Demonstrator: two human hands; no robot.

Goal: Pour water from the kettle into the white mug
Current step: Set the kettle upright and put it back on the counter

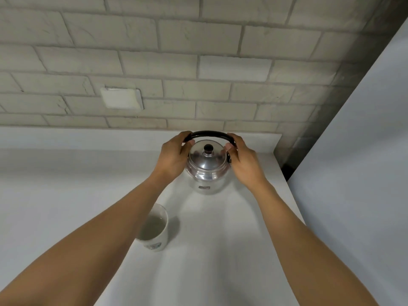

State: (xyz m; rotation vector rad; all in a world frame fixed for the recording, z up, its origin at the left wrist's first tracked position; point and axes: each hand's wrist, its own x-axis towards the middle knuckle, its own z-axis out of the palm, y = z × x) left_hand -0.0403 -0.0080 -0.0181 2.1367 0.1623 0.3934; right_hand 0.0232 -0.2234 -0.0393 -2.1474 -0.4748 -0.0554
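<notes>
While the shiny steel kettle (207, 171) stands upright near the table's (66, 195) far right corner, the left hand (174, 156) and right hand (242, 161) each curl around one end of its black arched handle (209, 134), probably to steady it. The white mug (154, 228), nearer, already holds water; its label is unreadable.

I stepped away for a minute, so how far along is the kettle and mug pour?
The white mug already holds water. The kettle stands upright on the counter, lid on, with the left hand and right hand gripping the ends of its black handle. Little seems left beyond letting go.
</notes>
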